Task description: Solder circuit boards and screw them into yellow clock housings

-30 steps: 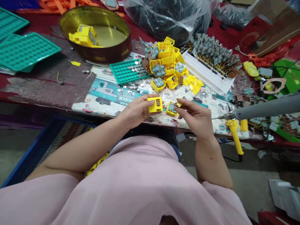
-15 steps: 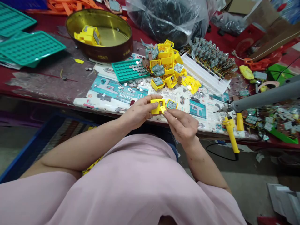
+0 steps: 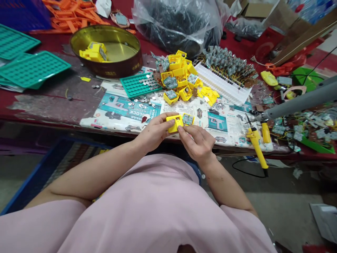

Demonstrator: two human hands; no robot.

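Note:
My left hand point(image 3: 154, 133) is closed round a small yellow plastic case point(image 3: 171, 128), just past the table's front edge. A dark opening shows in the top of the case. My right hand point(image 3: 199, 143) pinches a little yellow plastic cover point(image 3: 180, 122) against the case's right side; its fingertips hide part of it. Beyond the right fingers lies another yellow case holding a grey-green circuit board point(image 3: 187, 119). Farther back is a heap of yellow cases point(image 3: 181, 72), some with boards in them, and loose yellow covers point(image 3: 209, 95) lie beside it.
A green tray point(image 3: 129, 84) holds silver button cells. A round tin point(image 3: 113, 70) with yellow cases stands at the back left, near more green trays point(image 3: 34, 70). A white rack point(image 3: 223, 84) bears wired boards. At the right, a yellow-handled soldering iron point(image 3: 258, 149) hangs by a grey arm point(image 3: 302, 98).
The yellow cover has swung from standing out at the case's edge to lying against the case. Both hands stay together on it. The whole view has shifted slightly.

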